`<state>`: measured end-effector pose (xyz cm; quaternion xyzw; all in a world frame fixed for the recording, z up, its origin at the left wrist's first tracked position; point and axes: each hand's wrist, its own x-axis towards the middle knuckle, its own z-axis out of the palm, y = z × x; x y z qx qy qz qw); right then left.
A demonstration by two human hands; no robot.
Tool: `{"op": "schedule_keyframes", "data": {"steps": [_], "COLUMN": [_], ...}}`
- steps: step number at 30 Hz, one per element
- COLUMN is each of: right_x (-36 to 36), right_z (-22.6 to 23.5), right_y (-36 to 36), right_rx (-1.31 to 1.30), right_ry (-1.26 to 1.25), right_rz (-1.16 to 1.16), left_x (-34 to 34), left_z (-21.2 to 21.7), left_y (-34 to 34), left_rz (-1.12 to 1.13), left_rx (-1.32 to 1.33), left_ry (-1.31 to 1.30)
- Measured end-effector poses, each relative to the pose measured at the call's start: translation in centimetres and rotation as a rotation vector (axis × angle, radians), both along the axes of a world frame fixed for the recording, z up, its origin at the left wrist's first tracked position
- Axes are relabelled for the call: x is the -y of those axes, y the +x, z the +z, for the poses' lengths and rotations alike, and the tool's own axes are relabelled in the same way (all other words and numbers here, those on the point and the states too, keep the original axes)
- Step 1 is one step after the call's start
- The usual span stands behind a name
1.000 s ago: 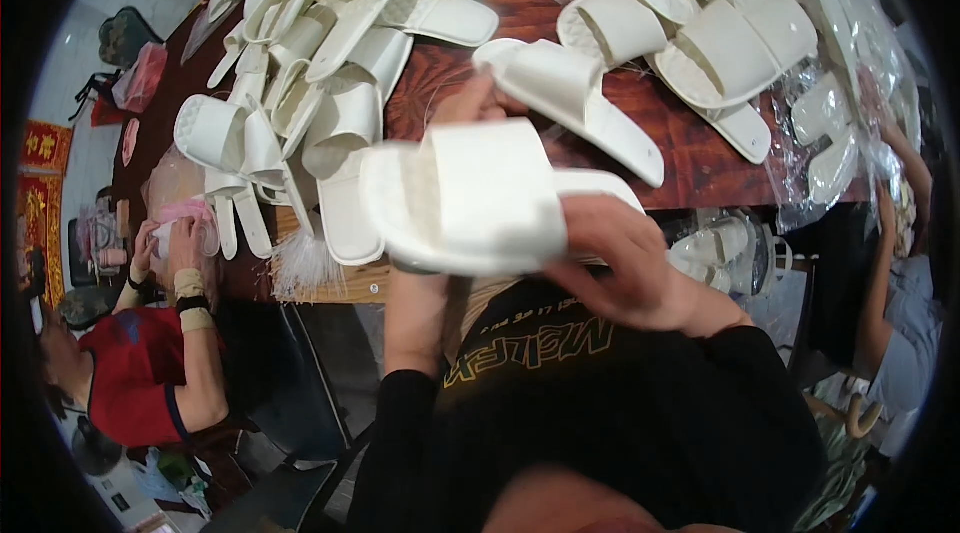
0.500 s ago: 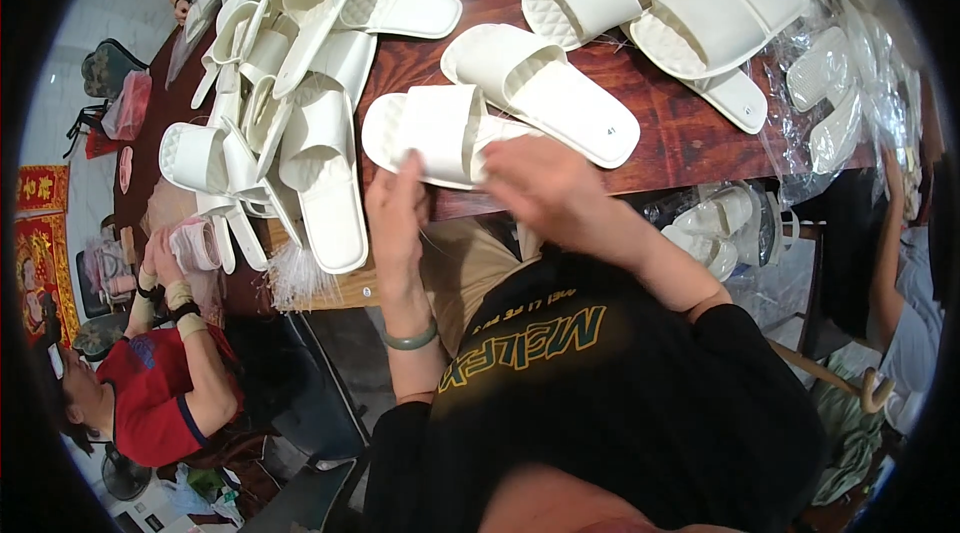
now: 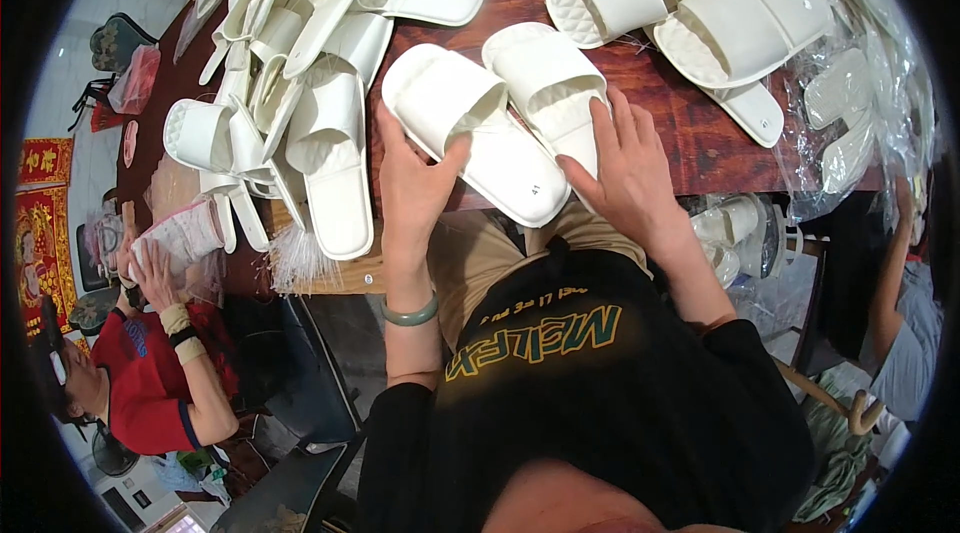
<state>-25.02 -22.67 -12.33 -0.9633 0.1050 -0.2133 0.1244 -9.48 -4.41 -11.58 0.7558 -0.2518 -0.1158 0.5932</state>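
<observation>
Two white slide slippers lie side by side at the table's near edge, toes pointing away from me. Around the outer side of the left slipper (image 3: 508,171) wraps my left hand (image 3: 412,181), its thumb at the strap's opening. The right slipper (image 3: 545,61) is gripped along its outer edge by my right hand (image 3: 632,165), with the fingers beside the strap and the thumb near the heel. The left slipper's sole overlaps part of the right one's heel. A green bangle (image 3: 410,311) circles my left wrist.
A heap of white slippers (image 3: 330,123) fills the table's left side, with clear plastic strands (image 3: 303,268) below. More slippers (image 3: 740,23) lie at the far right beside clear plastic bags (image 3: 850,133). A co-worker in red (image 3: 165,378) handles a wrapped pink-and-white item at left.
The left slipper has turned, its heel now toward me, and moved against the other slipper. My right hand has shifted right onto the second slipper. The co-worker's hands have moved.
</observation>
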Motion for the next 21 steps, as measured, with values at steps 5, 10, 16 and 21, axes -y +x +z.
{"op": "schedule_keyframes", "data": {"steps": [5,10,16,21], "right_x": [-0.4,0.0,0.0,-1.5], "right_z": [0.2,0.3,1.4,2.1], "right_y": [-0.2,0.7,1.0,0.7], "right_rx": [0.000,0.009,0.031,0.261], "right_ry": [-0.066,-0.068,-0.071,0.086], "right_rz": [-0.058,-0.082,-0.074,0.142], "left_x": [-1.3,-2.0,-2.6,-3.5], "left_z": [0.5,-0.1,1.6,3.0], "left_y": [1.6,2.5,0.8,-3.8], "left_rz": [-0.085,0.004,0.120,0.034], "left_rx": [-0.128,0.231,0.031,-0.090], "left_ry": [0.034,0.472,0.531,-0.141]}}
